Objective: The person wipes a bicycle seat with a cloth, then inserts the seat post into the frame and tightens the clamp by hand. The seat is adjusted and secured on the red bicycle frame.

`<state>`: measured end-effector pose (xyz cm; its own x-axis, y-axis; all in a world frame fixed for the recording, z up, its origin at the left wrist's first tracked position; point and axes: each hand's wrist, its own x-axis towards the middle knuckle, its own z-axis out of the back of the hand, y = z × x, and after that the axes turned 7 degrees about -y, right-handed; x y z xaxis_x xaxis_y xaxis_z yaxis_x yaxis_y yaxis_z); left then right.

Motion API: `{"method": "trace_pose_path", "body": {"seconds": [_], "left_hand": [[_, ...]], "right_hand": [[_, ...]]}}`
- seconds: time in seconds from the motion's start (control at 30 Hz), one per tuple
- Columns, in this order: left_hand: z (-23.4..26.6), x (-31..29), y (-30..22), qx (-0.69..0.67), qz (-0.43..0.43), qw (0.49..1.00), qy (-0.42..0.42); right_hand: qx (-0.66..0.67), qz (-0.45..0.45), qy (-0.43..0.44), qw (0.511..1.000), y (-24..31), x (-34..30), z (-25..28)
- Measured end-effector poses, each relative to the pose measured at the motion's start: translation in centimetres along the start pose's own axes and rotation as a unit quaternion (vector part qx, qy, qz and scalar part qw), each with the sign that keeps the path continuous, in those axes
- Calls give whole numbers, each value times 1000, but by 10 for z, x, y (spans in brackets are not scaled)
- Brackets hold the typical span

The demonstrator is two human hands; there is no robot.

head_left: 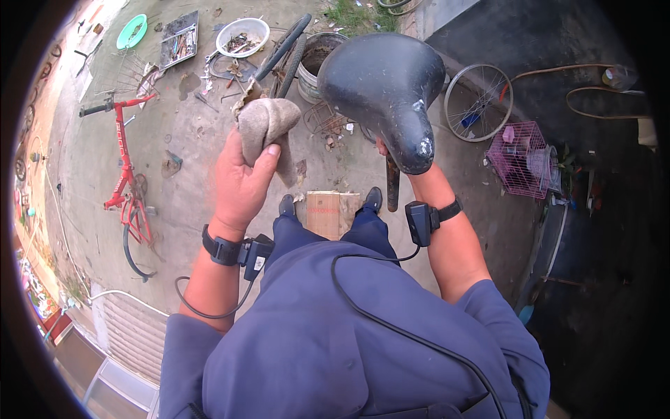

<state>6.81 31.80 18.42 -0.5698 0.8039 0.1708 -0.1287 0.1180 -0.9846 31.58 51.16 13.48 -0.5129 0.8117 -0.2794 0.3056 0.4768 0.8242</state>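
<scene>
A worn black bicycle saddle (380,80) with pale scuffs on its nose is held up at the right. My right hand (382,146) grips it from below, mostly hidden by the saddle. A rusty seat post (392,185) hangs down under it. In my left hand (248,171) is a folded grey-beige rag (264,126), pinched between thumb and fingers. Rag and saddle are apart from each other. Both wrists wear black straps with small boxes and cables.
A red bicycle frame (125,167) lies at the left. Farther off are a tool tray (179,42), a white basin (242,36), a green basin (132,31) and a bucket (310,87). A wheel (479,103) and a pink wire cage (518,159) stand right. Cardboard (323,215) lies between my feet.
</scene>
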Motion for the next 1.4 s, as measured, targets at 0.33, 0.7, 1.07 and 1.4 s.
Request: {"method": "trace_pose_path", "body": {"seconds": [0.33, 0.7, 1.07, 1.4], "left_hand": [[-83, 38, -31, 41, -202, 975, 76], [-79, 17, -42, -1, -232, 931, 283], [-55, 41, -22, 106, -254, 928, 249], [-51, 88, -10, 288, -157, 919, 219]], "right_hand": [[-237, 19, 67, 969, 24, -49, -65], [-97, -35, 245, 964, 32, -45, -41], [-613, 46, 199, 763, 23, -38, -45], [-805, 72, 225, 544, 32, -43, -71]]}}
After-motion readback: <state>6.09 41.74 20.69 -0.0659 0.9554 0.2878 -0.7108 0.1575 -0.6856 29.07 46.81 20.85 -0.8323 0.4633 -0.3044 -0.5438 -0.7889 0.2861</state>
